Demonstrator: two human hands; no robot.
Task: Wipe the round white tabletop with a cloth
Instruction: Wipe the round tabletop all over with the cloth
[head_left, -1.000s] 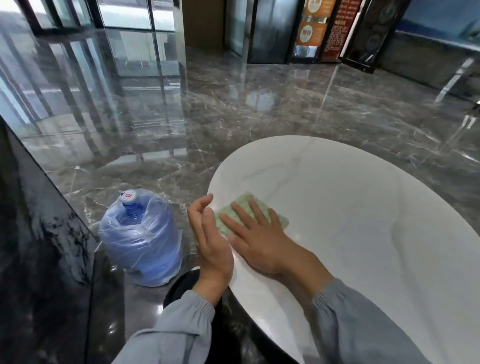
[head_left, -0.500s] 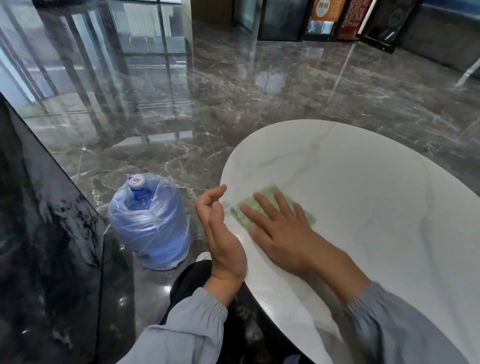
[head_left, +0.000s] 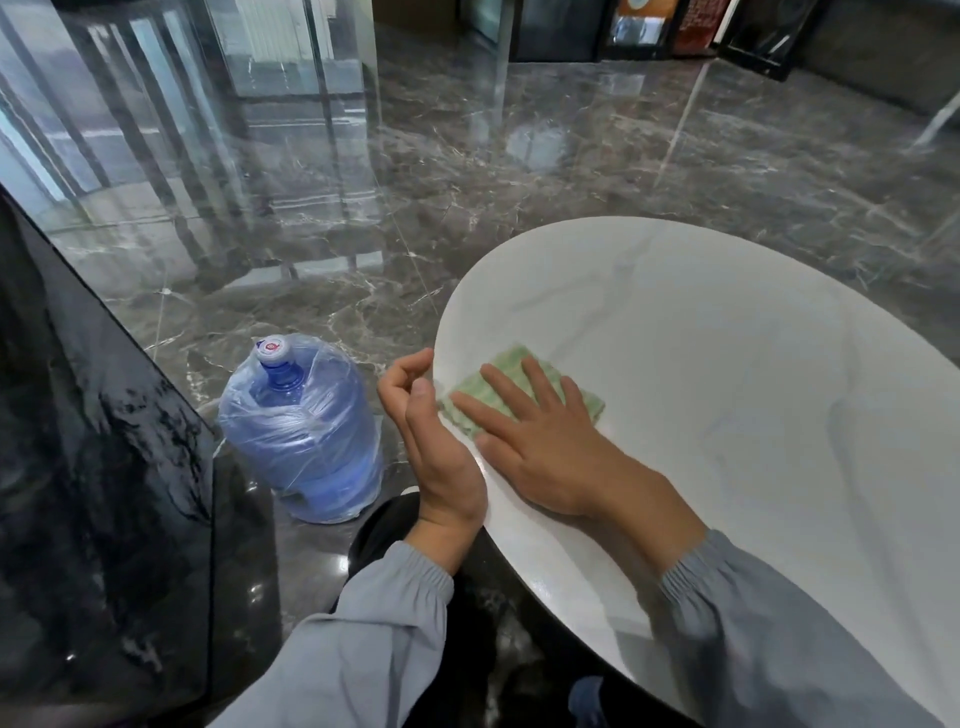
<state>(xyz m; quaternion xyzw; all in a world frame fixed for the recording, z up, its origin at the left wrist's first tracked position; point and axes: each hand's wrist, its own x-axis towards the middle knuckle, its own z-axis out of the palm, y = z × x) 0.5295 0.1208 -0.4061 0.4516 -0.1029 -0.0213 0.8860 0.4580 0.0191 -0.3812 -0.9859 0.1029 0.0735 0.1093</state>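
The round white tabletop (head_left: 727, 374) with faint grey veins fills the right side of the head view. A folded green cloth (head_left: 511, 366) lies near its left edge. My right hand (head_left: 540, 441) lies flat on the cloth with straight, spread fingers pressing it down; much of the cloth is hidden beneath it. My left hand (head_left: 431, 441) hovers edge-on just off the table's left rim, beside the cloth, fingers loosely curled and holding nothing.
A large blue water jug (head_left: 301, 431) wrapped in clear plastic stands on the floor left of the table. A glossy black panel (head_left: 93, 493) runs along the left. Dark polished marble floor (head_left: 519, 182) stretches beyond, with glass walls and dark cabinets at the back.
The view has shifted, so the table sits further right in frame. My right hand stays flat on the cloth near the left edge. My left hand's fingers have curled in a little more.
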